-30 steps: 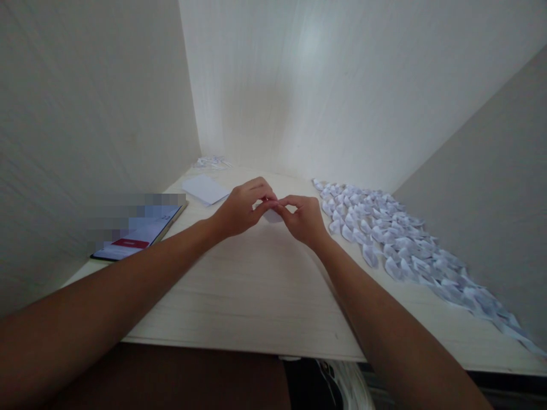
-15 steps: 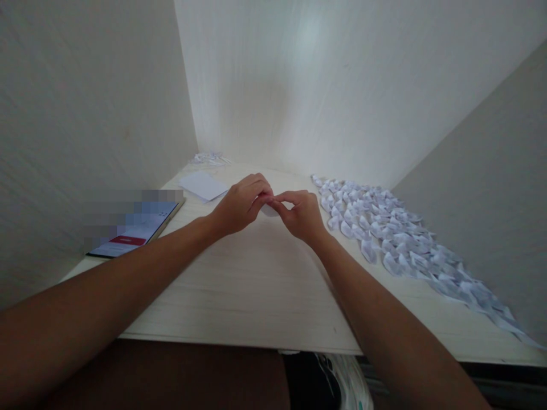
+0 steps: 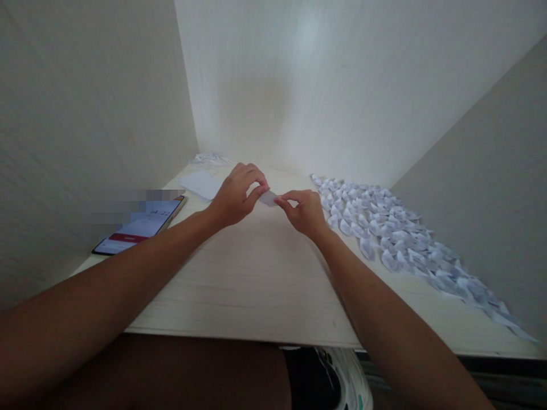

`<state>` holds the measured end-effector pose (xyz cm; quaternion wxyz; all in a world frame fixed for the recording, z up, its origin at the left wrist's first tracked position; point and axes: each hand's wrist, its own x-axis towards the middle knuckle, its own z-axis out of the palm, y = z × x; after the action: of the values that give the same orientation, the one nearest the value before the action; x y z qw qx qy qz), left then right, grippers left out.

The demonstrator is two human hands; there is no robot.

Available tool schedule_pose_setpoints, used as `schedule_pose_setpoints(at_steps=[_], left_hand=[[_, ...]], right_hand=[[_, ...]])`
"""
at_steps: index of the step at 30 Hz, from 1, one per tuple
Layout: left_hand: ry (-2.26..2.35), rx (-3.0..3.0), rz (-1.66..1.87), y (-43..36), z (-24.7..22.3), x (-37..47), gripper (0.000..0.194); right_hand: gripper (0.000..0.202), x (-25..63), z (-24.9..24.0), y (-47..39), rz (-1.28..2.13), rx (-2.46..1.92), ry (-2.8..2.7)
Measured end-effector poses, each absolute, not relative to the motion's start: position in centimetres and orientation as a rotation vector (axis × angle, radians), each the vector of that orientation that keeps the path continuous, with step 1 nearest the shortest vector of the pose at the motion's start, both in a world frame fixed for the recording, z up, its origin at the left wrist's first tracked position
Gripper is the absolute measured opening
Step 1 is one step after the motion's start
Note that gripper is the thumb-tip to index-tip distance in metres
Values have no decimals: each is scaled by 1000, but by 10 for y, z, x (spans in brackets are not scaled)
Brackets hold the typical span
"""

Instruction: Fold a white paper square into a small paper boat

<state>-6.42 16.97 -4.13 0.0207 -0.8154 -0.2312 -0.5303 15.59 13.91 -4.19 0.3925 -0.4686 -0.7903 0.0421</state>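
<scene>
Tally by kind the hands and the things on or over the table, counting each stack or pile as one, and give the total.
Hands: 2 (left hand, right hand)
Papers: 2 (held slip, flat paper)
Piles: 2 (folded pieces, thin strips)
Phone: 1
Total: 7

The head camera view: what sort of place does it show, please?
Probably a small indoor desk nook or booth: a pale, wood-grained tabletop enclosed by plain whitish panel walls, with a flat rectangular phone with a lit screen and many small white papery pieces lying on it.
</scene>
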Motion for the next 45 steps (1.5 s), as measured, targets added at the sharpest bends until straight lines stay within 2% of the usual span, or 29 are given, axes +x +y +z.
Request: schedule_pose_setpoints(at_steps=[4,14,23,28,30,33,36,41,43,45], left_hand=[[-650,-2625,-1571,173,-46,-65,27],[-666,-2741,-1597,176,-48,-66,19],[-676,-2807,-1275,175,-42,-67,26],[-773,-2775,-1156,172,-38,-68,20],[-814,-2722,-1254,173,-32,-73,17],[-996,-2520,-1655,178,-20,-80,10],[-1248,-2320,-2159,179,-15,-76,7],[-1621,-2311,-2811,166,-36,-43,9],[-1733,-2407,-2909,158,-48,-32,8],[-1760,-2590,-2811,152,-57,-27,10]], right_hand=[[24,157,-42,140,-5,-1226,-2078],[13,151,-43,137,-90,-1210,-2136],[15,148,-40,135,-92,-1203,-2136],[18,153,-41,137,21,-1218,-2114],[16,161,-42,141,73,-1260,-2082],[13,174,-44,148,177,-1335,-1945],[17,174,-46,150,502,-1280,-1741],[39,151,-50,141,1060,-1108,-1415],[39,147,-50,141,1132,-1071,-1302],[39,149,-49,143,1140,-1040,-1200]])
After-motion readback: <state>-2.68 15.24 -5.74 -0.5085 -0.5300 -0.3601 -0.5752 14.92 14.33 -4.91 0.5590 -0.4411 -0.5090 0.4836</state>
